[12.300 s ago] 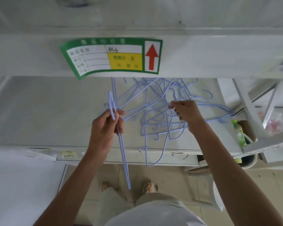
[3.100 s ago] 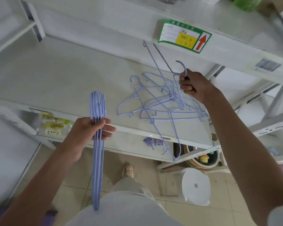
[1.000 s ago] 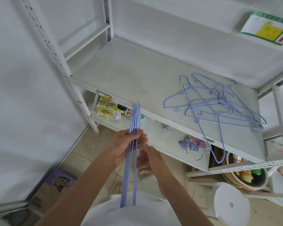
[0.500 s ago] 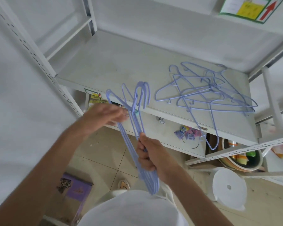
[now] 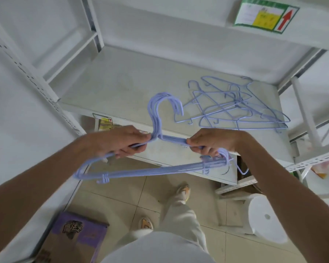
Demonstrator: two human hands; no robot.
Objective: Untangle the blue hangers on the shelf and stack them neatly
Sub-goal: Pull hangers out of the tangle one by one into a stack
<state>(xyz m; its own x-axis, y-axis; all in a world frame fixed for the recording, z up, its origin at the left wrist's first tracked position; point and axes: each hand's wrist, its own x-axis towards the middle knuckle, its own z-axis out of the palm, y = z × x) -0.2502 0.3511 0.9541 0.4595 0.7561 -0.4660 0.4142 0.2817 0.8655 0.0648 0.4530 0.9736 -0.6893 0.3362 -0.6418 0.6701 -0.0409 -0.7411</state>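
Both hands grip the aligned bundle of thin blue wire hangers [image 5: 156, 137], left hand [image 5: 122, 141] and right hand [image 5: 211, 142] curled round its shoulders, just before the white metal shelf [image 5: 106, 86]. Risk: its hooks snagging the tangled blue hangers [image 5: 234, 105] lying there.

White metal shelving [image 5: 122, 86] with perforated uprights [image 5: 32, 73] fills the view, its boards scuffed and pale. A green and yellow price label [image 5: 264, 15] with a red arrow sits on the upper shelf edge. Below lies a beige tiled floor [image 5: 125, 196], with a white round stool [image 5: 266, 219] at right and a purple box [image 5: 74, 238] at left.
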